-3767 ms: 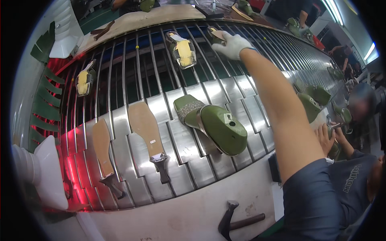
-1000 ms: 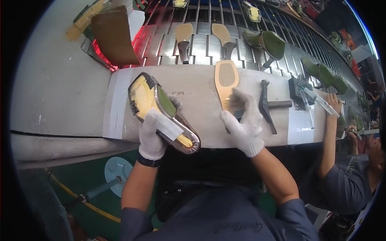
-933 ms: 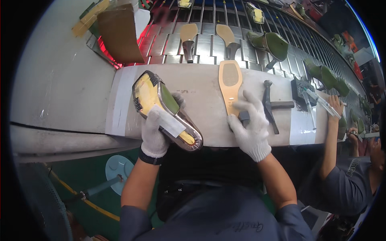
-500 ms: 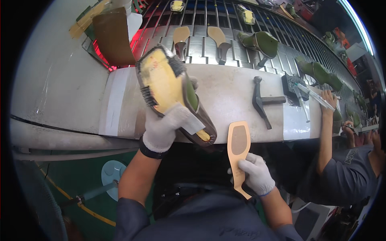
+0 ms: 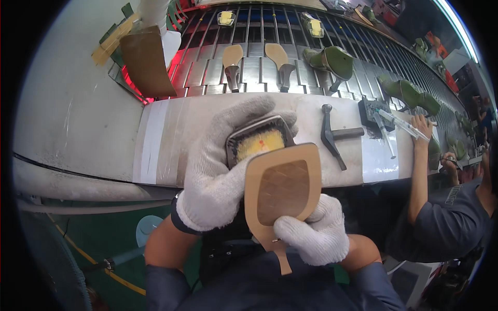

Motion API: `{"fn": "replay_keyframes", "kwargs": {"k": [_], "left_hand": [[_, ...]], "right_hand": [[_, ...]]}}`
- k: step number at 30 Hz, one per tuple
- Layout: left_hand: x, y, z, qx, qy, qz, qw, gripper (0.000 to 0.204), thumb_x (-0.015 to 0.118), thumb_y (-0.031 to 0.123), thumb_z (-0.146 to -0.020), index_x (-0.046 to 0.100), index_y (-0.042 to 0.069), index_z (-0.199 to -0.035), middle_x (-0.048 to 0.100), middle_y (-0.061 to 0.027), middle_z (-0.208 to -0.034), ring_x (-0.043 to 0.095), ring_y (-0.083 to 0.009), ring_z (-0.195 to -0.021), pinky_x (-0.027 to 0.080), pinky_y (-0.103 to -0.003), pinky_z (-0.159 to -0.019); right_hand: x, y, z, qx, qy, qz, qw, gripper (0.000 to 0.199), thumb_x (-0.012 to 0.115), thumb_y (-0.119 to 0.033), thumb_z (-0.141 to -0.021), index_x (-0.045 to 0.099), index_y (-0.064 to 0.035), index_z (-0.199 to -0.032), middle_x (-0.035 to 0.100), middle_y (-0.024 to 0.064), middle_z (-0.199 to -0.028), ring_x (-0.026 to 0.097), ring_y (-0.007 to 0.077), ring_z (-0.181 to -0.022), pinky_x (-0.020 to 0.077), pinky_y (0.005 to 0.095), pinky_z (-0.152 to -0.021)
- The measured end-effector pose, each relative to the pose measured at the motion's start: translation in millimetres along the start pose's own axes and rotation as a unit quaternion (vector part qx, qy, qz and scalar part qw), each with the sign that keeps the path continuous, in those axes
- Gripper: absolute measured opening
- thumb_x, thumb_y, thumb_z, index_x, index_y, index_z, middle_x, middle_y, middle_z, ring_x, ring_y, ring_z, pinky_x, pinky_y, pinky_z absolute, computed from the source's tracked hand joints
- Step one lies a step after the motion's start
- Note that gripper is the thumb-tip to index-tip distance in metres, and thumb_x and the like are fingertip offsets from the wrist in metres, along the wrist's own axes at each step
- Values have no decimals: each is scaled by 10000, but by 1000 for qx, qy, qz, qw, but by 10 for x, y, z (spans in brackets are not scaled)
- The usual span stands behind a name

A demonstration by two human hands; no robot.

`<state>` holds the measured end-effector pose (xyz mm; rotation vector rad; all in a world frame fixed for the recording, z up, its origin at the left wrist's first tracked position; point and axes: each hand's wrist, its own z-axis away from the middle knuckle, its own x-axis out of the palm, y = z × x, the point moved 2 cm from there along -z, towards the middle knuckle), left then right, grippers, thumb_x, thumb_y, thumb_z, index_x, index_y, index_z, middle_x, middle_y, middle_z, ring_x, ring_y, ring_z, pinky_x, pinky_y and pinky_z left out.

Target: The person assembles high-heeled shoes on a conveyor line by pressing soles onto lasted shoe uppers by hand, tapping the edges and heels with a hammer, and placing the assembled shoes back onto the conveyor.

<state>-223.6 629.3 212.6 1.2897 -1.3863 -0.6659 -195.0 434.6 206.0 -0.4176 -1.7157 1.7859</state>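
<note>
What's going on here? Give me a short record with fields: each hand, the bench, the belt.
left hand: gloved, grips a shoe on a last, sole side up
right hand: gloved, holds a tan sole with thin heel over the shoe
bench: hammer, syringe-like tube
belt: two more soles, green shoes
nearby: another person's arm at right

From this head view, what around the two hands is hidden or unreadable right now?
- Head view: most of the yellow-bottomed shoe on its last is hidden by the left hand and the tan heeled sole.
- The sole's thin heel tip blends into the dark clothing below.
- The right hand covers the sole's waist; its fingertips are hidden behind it.
- The clear syringe-like tool is too small to tell details.
</note>
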Motion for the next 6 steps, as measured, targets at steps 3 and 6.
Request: {"fn": "replay_keyframes", "kwargs": {"k": [3, 6], "left_hand": [[35, 68, 34, -71, 4, -3, 997, 706, 497, 559, -1133, 464, 52, -1623, 569, -365, -1549, 637, -474, -1392, 582, -569, -1130], [-119, 180, 64, -92, -62, -85, 990, 797, 534, 655, -1099, 469, 57, -1622, 556, -364, -1565, 596, -475, -1445, 541, -606, -1163]], "right_hand": [[4, 7, -107, 30, 8, -8, 999, 242, 741, -225, -1085, 811, -12, -1177, 764, 20, -786, 677, 82, -719, 548, 271, -663], [-23, -52, -102, 41, -31, 39, 998, 286, 729, -265, -1093, 813, -25, -1225, 811, 56, -883, 700, 93, -748, 570, 285, -689]]}}
